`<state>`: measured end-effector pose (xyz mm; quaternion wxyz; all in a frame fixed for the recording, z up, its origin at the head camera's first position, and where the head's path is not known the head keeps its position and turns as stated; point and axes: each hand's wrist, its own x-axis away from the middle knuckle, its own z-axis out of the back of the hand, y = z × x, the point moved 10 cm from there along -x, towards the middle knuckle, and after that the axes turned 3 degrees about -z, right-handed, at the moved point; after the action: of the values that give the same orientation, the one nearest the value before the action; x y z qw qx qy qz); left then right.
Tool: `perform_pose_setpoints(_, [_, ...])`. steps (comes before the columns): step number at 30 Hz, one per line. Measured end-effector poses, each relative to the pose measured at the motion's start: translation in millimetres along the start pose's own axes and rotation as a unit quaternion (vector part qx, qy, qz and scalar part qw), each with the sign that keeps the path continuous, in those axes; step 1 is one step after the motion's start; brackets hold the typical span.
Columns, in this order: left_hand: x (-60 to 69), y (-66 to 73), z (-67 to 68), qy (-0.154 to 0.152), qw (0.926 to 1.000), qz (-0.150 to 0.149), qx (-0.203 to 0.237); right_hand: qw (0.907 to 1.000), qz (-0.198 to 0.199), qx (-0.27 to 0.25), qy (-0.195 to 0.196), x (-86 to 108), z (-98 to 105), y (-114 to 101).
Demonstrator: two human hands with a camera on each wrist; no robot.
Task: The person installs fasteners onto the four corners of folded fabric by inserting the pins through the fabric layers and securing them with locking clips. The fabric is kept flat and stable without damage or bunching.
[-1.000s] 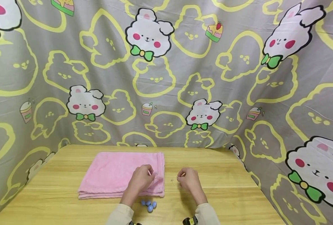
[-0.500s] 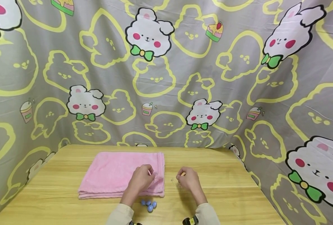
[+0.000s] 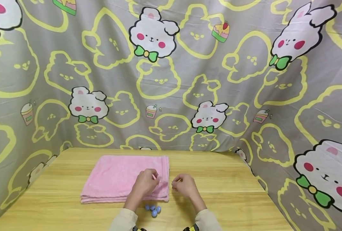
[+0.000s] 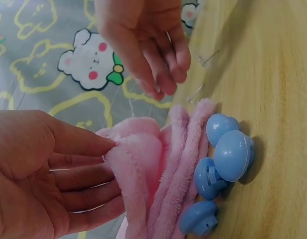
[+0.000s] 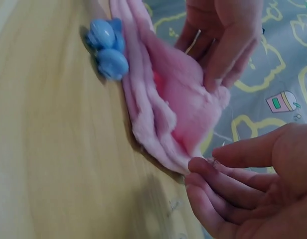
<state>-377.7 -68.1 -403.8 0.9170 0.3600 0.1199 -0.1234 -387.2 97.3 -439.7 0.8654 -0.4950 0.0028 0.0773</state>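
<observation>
My left hand [image 3: 145, 183] pinches a raised corner of the folded pink blanket [image 3: 116, 176] between thumb and fingers. Just right of the blanket's edge is my right hand [image 3: 186, 186]. Its thumb and forefinger pinch a tiny clear-headed pin [image 5: 213, 162], mostly covered by the fingertips. The left wrist view has two more clear pins on the table, one pin [image 4: 208, 59] farther out and another pin [image 4: 196, 93] near the blanket's edge. Several blue mushroom-shaped plastic pieces [image 4: 234, 155] lie beside the blanket's front edge.
The wooden table [image 3: 217, 173] extends to both sides of the hands. A grey curtain [image 3: 171, 80] printed with rabbits surrounds its back and sides. Between the forearms, the blue pieces [image 3: 154, 213] sit close to the left wrist.
My right hand has moved left toward the blanket's edge, and now covers the spot where pins showed on the table. The left hand keeps its hold on the blanket.
</observation>
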Motion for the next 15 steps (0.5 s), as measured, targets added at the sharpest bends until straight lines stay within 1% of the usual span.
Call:
perform_pose_setpoints(3, [0.0, -0.4, 1.3, 0.003, 1.0000, 0.000, 0.000, 0.9995, 0.000, -0.020, -0.026, 1.4, -10.7, -1.5])
perform_pose_setpoints(7, [0.3, -0.7, 1.6, 0.003, 1.0000, -0.001, 0.001, 0.9957, -0.007, -0.066, -0.065, 3.0, -23.9, -1.4])
perform_pose_setpoints(10, [0.4, -0.6, 1.8, 0.003, 1.0000, 0.000, 0.003, 0.9931, -0.012, -0.088, -0.078, 3.4, -29.3, -1.1])
perform_pose_setpoints(15, [0.6, -1.1, 1.2, 0.000, 1.0000, -0.001, 0.007, 0.9898, -0.010, -0.103, -0.097, 3.6, -36.4, 0.0])
